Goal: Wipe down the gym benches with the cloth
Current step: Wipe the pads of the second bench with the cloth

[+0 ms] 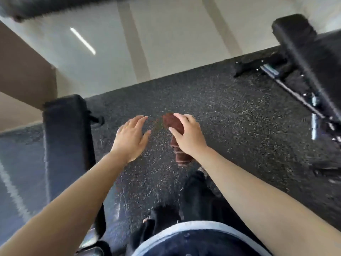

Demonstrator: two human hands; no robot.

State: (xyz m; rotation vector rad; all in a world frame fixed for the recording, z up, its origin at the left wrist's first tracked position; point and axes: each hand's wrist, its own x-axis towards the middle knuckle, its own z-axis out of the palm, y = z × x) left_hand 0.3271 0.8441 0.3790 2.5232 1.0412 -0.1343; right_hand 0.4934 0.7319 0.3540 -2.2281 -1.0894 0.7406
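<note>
- At far left we see a black padded bench (66,133) standing on the speckled rubber floor (212,111), its long pad running away from us.
- Our left hand (132,136) reaches forward at the end of a straight bare arm, palm down, fingers (142,119) spread and holding nothing, just beside the cloth.
- The reddish-brown cloth (174,122) hangs in the air between both hands, above the floor, its tail dropping under the wrist.
- Our right hand (188,133) curls around the cloth from above, fingers (175,133) clenched on it.
- At far right, a second bench (302,52) stands well apart, blurred.
</note>
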